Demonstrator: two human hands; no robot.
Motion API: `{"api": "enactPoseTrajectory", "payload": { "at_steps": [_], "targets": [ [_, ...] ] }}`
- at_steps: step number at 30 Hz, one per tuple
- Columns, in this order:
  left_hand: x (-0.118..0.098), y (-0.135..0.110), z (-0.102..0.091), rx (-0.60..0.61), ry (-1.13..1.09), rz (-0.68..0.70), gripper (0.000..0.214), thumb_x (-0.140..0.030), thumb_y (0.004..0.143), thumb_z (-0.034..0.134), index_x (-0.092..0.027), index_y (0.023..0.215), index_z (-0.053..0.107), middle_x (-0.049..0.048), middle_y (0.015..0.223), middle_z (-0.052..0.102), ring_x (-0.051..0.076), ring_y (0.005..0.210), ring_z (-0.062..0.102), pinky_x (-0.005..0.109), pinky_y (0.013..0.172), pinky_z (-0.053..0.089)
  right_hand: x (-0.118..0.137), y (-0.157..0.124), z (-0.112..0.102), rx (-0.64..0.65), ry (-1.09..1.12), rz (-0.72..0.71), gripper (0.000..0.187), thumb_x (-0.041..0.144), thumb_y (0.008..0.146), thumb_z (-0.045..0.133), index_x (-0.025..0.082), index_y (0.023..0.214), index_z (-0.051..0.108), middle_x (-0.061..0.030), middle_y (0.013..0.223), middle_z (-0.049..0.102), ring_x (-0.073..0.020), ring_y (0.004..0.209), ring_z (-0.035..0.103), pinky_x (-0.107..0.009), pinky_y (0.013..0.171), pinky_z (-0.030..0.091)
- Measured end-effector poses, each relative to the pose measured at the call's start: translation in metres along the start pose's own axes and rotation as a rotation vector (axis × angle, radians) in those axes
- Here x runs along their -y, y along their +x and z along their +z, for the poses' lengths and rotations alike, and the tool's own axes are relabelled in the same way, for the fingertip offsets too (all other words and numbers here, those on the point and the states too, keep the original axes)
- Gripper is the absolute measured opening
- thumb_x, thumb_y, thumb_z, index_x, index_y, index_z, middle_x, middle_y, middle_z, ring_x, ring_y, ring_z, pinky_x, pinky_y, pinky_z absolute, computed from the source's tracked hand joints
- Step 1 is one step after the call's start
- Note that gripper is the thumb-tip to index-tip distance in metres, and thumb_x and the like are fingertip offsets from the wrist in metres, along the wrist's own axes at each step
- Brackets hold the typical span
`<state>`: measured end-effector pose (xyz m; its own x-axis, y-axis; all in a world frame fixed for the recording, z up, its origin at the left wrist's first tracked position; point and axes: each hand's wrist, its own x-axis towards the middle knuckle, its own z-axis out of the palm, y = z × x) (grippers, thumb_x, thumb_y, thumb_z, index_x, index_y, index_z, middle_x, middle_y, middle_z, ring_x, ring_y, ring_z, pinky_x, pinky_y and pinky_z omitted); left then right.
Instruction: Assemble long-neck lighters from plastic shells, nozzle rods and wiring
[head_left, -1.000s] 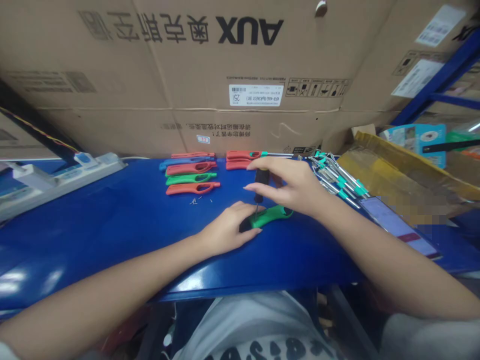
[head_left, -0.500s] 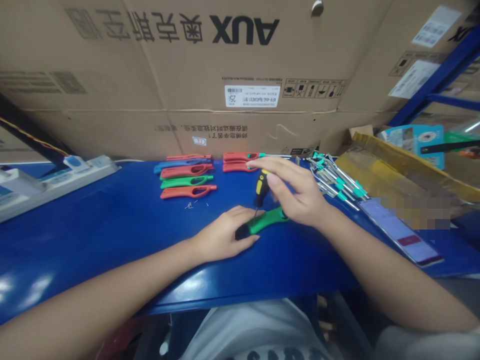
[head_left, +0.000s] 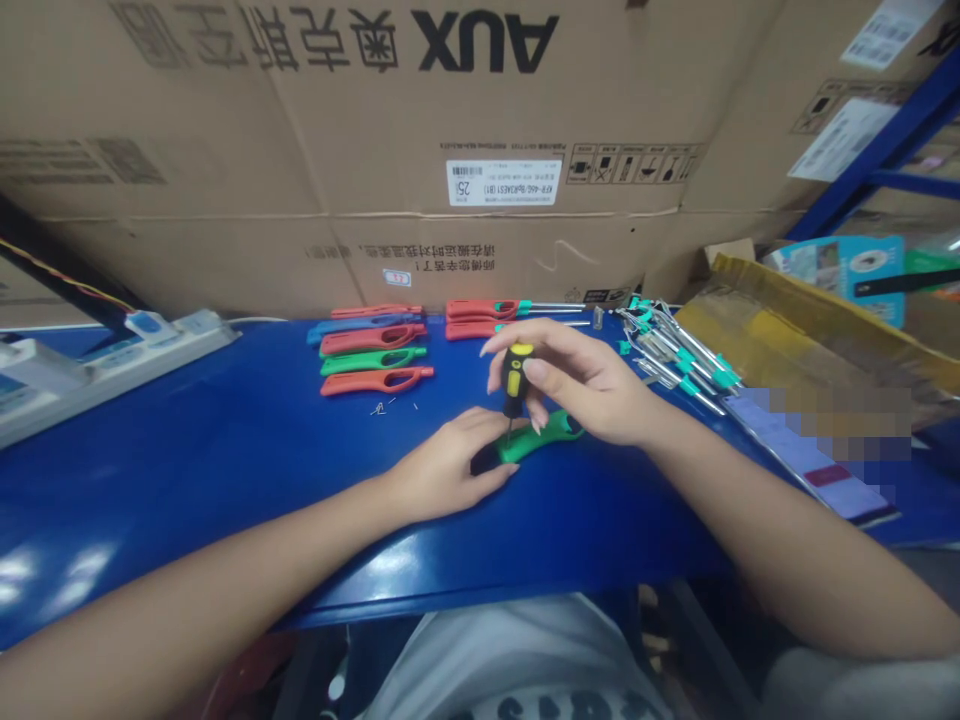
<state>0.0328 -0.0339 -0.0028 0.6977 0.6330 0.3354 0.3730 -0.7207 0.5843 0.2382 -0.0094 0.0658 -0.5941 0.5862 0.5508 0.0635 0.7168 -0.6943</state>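
Observation:
My right hand (head_left: 581, 385) pinches a small black-and-yellow screwdriver (head_left: 514, 378) that stands upright, its tip down on a green plastic handle (head_left: 536, 440) lying on the blue table (head_left: 225, 450). My left hand (head_left: 450, 465) lies on the table and presses the near, dark end of that green handle with closed fingers. A few tiny screws (head_left: 388, 406) lie loose just left of my hands.
A row of red, blue and green handles (head_left: 371, 350) lies behind my hands, with two red ones (head_left: 484, 318) further right. A pile of metal rods with teal collars (head_left: 679, 355) is at the right. A white power strip (head_left: 97, 360) sits left. Cardboard boxes (head_left: 450, 150) wall the back.
My right hand's fingers have curled tighter round the screwdriver, which now stands more upright and shows its yellow top. The left hand and green handle have stayed put.

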Motion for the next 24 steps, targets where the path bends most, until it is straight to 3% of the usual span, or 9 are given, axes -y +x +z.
{"api": "enactPoseTrajectory", "payload": {
  "at_steps": [3, 5, 7, 10, 15, 17, 20, 22, 24],
  "targets": [
    [0.0011, -0.0004, 0.0007, -0.005, 0.0, -0.008, 0.039, -0.027, 0.093, 0.063, -0.021, 0.132, 0.057, 0.0097, 0.125, 0.067, 0.024, 0.117, 0.061, 0.042, 0.104, 0.049, -0.0045, -0.0007, -0.0013, -0.19, -0.224, -0.162, 0.027, 0.042, 0.091, 0.068, 0.02, 0.106, 0.064, -0.0035, 0.095, 0.069, -0.0116, 0.067, 0.062, -0.025, 0.064, 0.054],
    [0.0015, -0.0006, 0.0011, -0.008, -0.003, -0.01, 0.041, -0.027, 0.093, 0.064, -0.021, 0.133, 0.057, 0.0097, 0.127, 0.066, 0.024, 0.119, 0.06, 0.042, 0.105, 0.049, -0.0048, -0.0015, -0.0021, -0.265, -0.403, -0.262, 0.026, 0.043, 0.087, 0.072, 0.021, 0.101, 0.067, -0.0051, 0.094, 0.07, -0.0175, 0.081, 0.066, -0.03, 0.076, 0.056],
    [0.0011, -0.0003, 0.0009, -0.004, -0.007, -0.006, 0.041, -0.026, 0.093, 0.063, -0.021, 0.133, 0.056, 0.0093, 0.126, 0.067, 0.024, 0.119, 0.06, 0.042, 0.105, 0.049, -0.0019, -0.0019, -0.002, -0.203, -0.392, -0.232, 0.027, 0.04, 0.099, 0.055, 0.021, 0.115, 0.066, -0.0069, 0.105, 0.071, -0.017, 0.082, 0.067, -0.031, 0.079, 0.056],
    [-0.0002, 0.0003, 0.0002, 0.002, -0.009, 0.001, 0.039, -0.025, 0.093, 0.062, -0.022, 0.132, 0.057, 0.0081, 0.123, 0.068, 0.023, 0.114, 0.062, 0.04, 0.102, 0.05, 0.0029, -0.0015, -0.0008, -0.052, -0.194, -0.065, 0.036, 0.03, 0.107, 0.034, 0.024, 0.134, 0.057, -0.0059, 0.117, 0.069, -0.0092, 0.062, 0.062, -0.025, 0.062, 0.055],
    [0.0011, -0.0001, 0.0006, 0.002, 0.014, -0.008, 0.041, -0.025, 0.093, 0.064, -0.019, 0.132, 0.058, 0.0102, 0.124, 0.067, 0.024, 0.116, 0.061, 0.041, 0.104, 0.049, 0.0002, -0.002, -0.0019, -0.257, -0.443, -0.279, 0.025, 0.037, 0.088, 0.072, 0.02, 0.106, 0.071, -0.0052, 0.093, 0.071, -0.0148, 0.072, 0.064, -0.027, 0.067, 0.055],
    [0.002, -0.0003, 0.0009, -0.002, 0.009, 0.005, 0.042, -0.025, 0.093, 0.064, -0.019, 0.133, 0.057, 0.0104, 0.125, 0.067, 0.024, 0.117, 0.061, 0.042, 0.104, 0.049, -0.0009, -0.0023, -0.0017, -0.273, -0.471, -0.305, 0.025, 0.037, 0.095, 0.064, 0.019, 0.11, 0.071, -0.0078, 0.098, 0.071, -0.0161, 0.078, 0.066, -0.029, 0.07, 0.056],
    [0.0025, -0.0003, 0.001, -0.002, -0.002, 0.022, 0.043, -0.024, 0.093, 0.064, -0.019, 0.135, 0.056, 0.0096, 0.124, 0.068, 0.024, 0.114, 0.062, 0.042, 0.102, 0.05, -0.0013, -0.0018, 0.0004, -0.152, -0.28, -0.165, 0.036, 0.029, 0.106, 0.037, 0.021, 0.132, 0.06, -0.0086, 0.112, 0.069, -0.009, 0.063, 0.062, -0.025, 0.061, 0.055],
    [0.0026, -0.0003, 0.001, -0.001, -0.006, 0.02, 0.043, -0.023, 0.093, 0.064, -0.019, 0.135, 0.056, 0.0095, 0.125, 0.068, 0.023, 0.115, 0.061, 0.042, 0.103, 0.05, -0.0027, -0.0012, 0.0005, -0.136, -0.238, -0.138, 0.033, 0.029, 0.105, 0.042, 0.02, 0.132, 0.06, -0.0055, 0.102, 0.071, -0.0072, 0.055, 0.057, -0.023, 0.057, 0.053],
    [0.0031, -0.0004, 0.0013, -0.004, -0.008, 0.021, 0.043, -0.023, 0.093, 0.064, -0.019, 0.135, 0.056, 0.0095, 0.127, 0.067, 0.024, 0.117, 0.061, 0.042, 0.105, 0.049, -0.005, -0.0008, -0.0013, -0.238, -0.359, -0.244, 0.024, 0.033, 0.096, 0.061, 0.018, 0.114, 0.068, -0.0028, 0.085, 0.069, -0.0097, 0.059, 0.057, -0.024, 0.06, 0.053]
  ]
}}
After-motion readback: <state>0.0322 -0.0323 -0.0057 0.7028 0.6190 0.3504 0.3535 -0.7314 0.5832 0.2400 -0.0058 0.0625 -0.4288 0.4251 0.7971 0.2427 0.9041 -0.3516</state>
